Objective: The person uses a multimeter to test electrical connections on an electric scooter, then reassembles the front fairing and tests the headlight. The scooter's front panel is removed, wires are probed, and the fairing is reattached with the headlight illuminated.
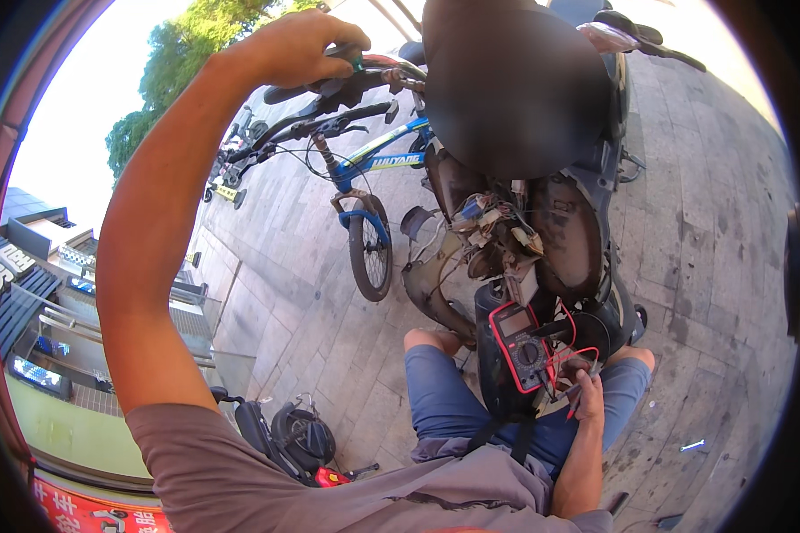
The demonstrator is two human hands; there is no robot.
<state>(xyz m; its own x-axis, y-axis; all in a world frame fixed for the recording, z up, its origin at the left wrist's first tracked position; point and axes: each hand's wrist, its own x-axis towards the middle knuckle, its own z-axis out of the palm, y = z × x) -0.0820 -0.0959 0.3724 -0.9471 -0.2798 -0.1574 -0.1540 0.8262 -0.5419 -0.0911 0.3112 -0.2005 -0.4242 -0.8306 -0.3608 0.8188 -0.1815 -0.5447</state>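
While the left hand (307, 49) is raised at the end of a handlebar (389, 64), the right hand (587, 395) is low beside the right thigh. The left thumb and fingers (356, 35) are curved and parted, with a small green part by the thumb tip; whether they grip the bar cannot be told. The right fingers are closed around the test leads (571, 322), a red probe (571, 413) projecting below them. The red-rimmed multimeter (523, 348) lies tilted, face up, on a black part of the partly stripped scooter (567, 235), between the person's knees and just left of the right hand. Beyond it, bundled wires and connectors (489, 222) lie exposed. A dark, blurred shape (520, 89) covers the upper middle. To the left stands a blue bicycle (384, 162); at lower left, another scooter (304, 435). A small blue-and-silver tool (692, 446) lies on the paving (676, 222), well apart at right.
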